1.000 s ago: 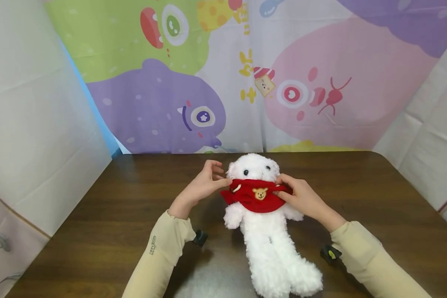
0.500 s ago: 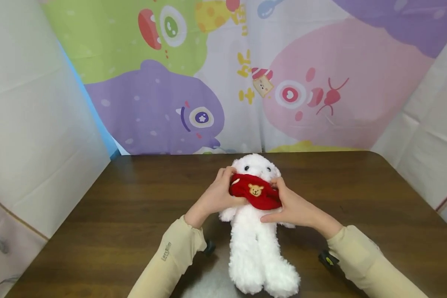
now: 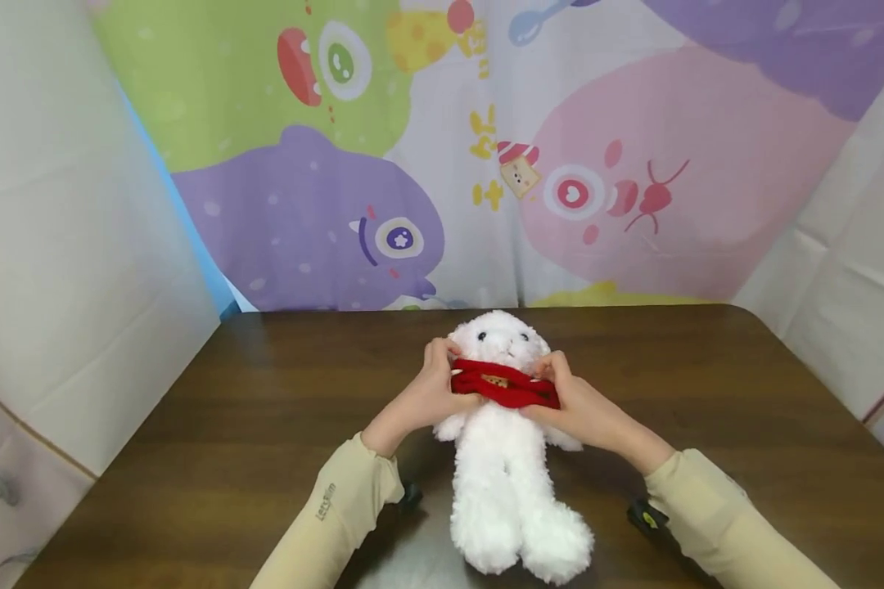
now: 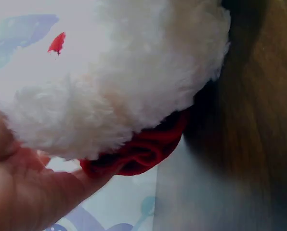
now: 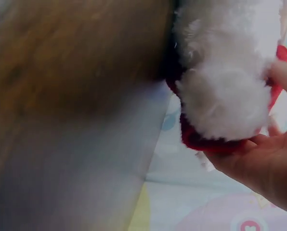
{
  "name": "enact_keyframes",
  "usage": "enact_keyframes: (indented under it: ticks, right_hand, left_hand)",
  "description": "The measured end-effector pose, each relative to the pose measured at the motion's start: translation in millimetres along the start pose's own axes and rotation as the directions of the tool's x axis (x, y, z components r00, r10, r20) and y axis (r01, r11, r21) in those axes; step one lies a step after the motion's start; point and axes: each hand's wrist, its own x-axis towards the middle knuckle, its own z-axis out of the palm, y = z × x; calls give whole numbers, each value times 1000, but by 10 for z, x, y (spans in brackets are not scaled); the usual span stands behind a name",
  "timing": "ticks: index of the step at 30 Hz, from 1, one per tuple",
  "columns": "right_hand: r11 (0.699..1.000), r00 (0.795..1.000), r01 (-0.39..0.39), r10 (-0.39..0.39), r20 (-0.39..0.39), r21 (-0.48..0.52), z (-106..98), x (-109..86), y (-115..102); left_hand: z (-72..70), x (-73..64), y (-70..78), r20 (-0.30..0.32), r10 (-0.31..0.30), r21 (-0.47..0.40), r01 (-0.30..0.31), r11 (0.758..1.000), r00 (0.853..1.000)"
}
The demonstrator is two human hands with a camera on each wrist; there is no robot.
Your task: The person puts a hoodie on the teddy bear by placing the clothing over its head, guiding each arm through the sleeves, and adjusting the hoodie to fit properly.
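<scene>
A white fluffy plush toy (image 3: 501,478) lies on its back, head toward the far edge. Around its neck and upper chest is a red doll garment (image 3: 514,398) with a small bear patch (image 3: 495,381), now partly tucked into a fold. My left hand (image 3: 436,394) grips the garment's left side, fingers at the upper edge and thumb below. The right hand (image 3: 582,411) holds the opposite side likewise. In the left wrist view, the bunched red cloth (image 4: 146,151) shows under the white fur. The right wrist view has the red edge (image 5: 191,138) around a furry arm (image 5: 225,101).
The brown wooden table (image 3: 287,409) runs back to a cartoon-printed curtain (image 3: 479,245). Pale cloth panels (image 3: 66,204) stand on both sides. Black wrist devices (image 3: 647,515) hang below the beige sleeves (image 3: 714,507).
The left hand has moved right onto the garment, and the right hand's thumb has come under its lower edge. The toy's legs have swung left. The garment is now bunched and its patch half hidden.
</scene>
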Motion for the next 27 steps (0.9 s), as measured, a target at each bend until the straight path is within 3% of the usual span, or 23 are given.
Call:
enact_keyframes:
  ticks: [3, 5, 8, 10, 13, 16, 19, 22, 24, 27]
  right_hand:
    - [999, 999, 11, -14, -51, -44, 39, 1, -5]
    - [989, 992, 31, -48, -115, -146, 62, 5, -33]
    - [945, 966, 25, -108, -236, -327, 84, -5, -123]
    - [920, 949, 13, -134, -285, -392, 101, -19, -195]
    - [917, 957, 36, -147, -250, -398, 138, -37, -283]
    - [929, 981, 51, -116, -156, -367, 172, -64, -320]
    - [931, 993, 46, -82, -84, -362, 191, -84, -321]
    - [936, 997, 29, -51, -54, -352, 189, -85, -317]
    - [940, 998, 15, -34, -50, -340, 184, -71, -326]
    - [945, 998, -26, 3, -70, -325, 173, -40, -346]
  left_hand:
    - [-23, -61, -31, -8, -59, -49, 58, 997, 998]
    - [-40, -83, -44, 6, -78, -47, 78, 996, 997]
    - [-72, -96, -57, 49, -72, -43, 74, 996, 996]
    - [-89, -97, -68, 64, -64, -25, 66, 998, 996]
    - [-86, -95, -87, 80, -37, -40, 40, 998, 996]
    - [-40, -81, -104, 120, -14, -135, 30, 990, 993]
    - [4, -76, -116, 154, -29, -237, 65, 969, 988]
    - [32, -67, -128, 144, -57, -283, 97, 954, 988]
    - [44, -60, -119, 106, -55, -267, 81, 960, 993]
    - [59, -50, -97, 26, -13, -154, 17, 988, 1000]
